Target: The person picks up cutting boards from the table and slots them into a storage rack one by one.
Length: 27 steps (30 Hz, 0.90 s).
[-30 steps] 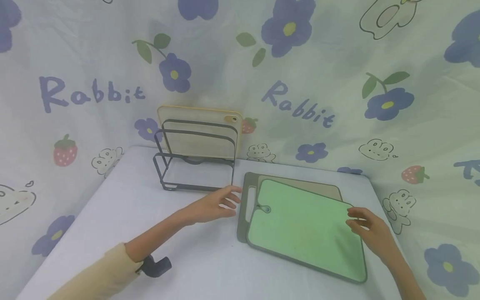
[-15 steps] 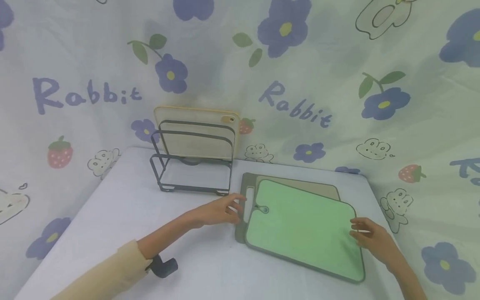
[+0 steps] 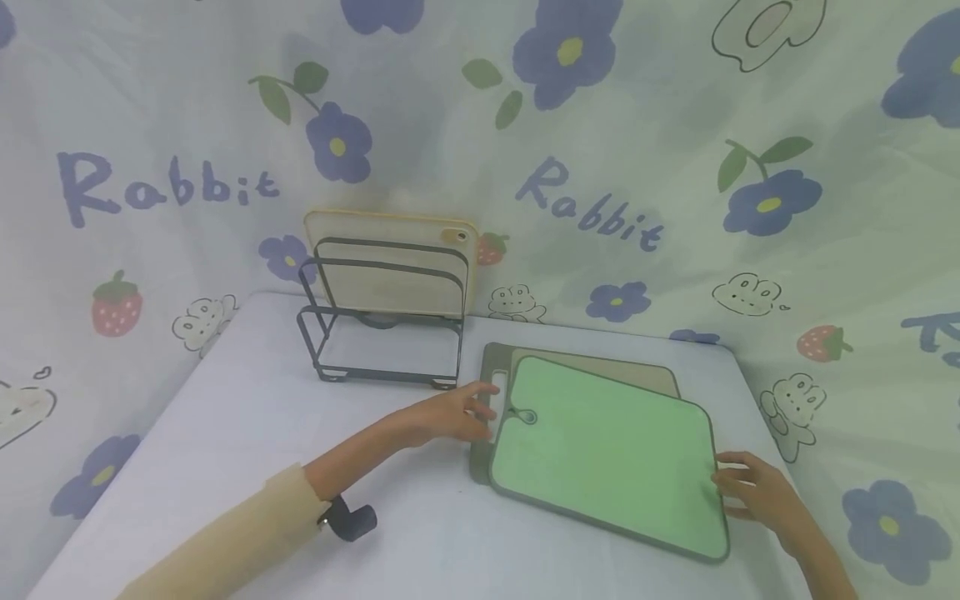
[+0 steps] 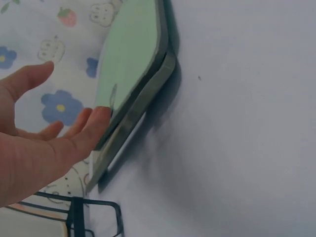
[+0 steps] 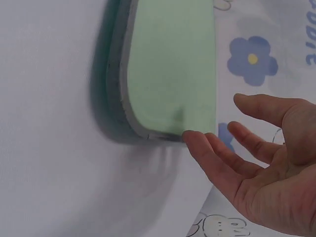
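A light green cutting board with a dark rim lies askew on a second, beige cutting board with a grey handle end. My left hand reaches over that grey end, its fingers spread beside the handle slot. In the left wrist view, the fingertips of my left hand are close to the green board's edge; contact is unclear. At the opposite edge, my right hand has loosely bent fingers. The right wrist view shows a fingertip of my right hand at the green board's edge, seemingly touching it.
Behind my left hand stands a dark wire rack. A beige board with a yellow rim stands upright in its rear slot. A white cloth covers the table, and a patterned curtain hangs behind.
My left hand has moved right, from beside the boards to over the grey handle end. My right hand has come down slightly along the green board's right edge. The boards stay put.
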Motion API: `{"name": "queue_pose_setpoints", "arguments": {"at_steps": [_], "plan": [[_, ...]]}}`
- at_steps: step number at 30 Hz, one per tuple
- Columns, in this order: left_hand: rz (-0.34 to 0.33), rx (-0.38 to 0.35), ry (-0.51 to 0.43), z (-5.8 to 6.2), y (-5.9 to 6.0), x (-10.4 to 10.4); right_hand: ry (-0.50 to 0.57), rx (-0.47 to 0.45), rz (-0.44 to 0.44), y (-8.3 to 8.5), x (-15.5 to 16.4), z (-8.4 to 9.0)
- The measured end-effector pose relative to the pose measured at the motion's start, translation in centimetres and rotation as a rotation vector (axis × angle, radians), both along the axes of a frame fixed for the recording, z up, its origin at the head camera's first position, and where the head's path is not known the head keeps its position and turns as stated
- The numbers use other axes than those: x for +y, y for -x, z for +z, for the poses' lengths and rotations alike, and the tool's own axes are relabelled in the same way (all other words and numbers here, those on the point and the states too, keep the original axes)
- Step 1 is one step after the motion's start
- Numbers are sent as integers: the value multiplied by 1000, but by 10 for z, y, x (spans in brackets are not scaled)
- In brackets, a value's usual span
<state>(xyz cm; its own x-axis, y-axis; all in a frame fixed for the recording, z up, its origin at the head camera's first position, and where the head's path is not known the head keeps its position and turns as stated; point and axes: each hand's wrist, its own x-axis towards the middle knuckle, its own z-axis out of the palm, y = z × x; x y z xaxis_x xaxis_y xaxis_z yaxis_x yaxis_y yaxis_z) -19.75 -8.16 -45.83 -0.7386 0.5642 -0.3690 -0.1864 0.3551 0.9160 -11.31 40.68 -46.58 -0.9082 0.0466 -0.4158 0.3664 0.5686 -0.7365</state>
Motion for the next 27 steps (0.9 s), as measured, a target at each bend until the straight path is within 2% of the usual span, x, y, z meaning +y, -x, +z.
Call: {"name": "queue_pose_setpoints", "arguments": {"at_steps": [5,10,21,24,27], "plan": [[38,-50,-46,-7,8,8,-13,-40,-20,2,5,-4],[66,-64,-52,-11,16,15,-24,-51,-21,5,9,-7],[42,-67,-24,-14,32,32,-17,-60,-44,14,17,-20],[56,-52,13,-15,37,36,-16,-73,-54,19,17,-20],[69,-21,96,-14,39,41,-23,-85,-56,22,15,-19]]}}
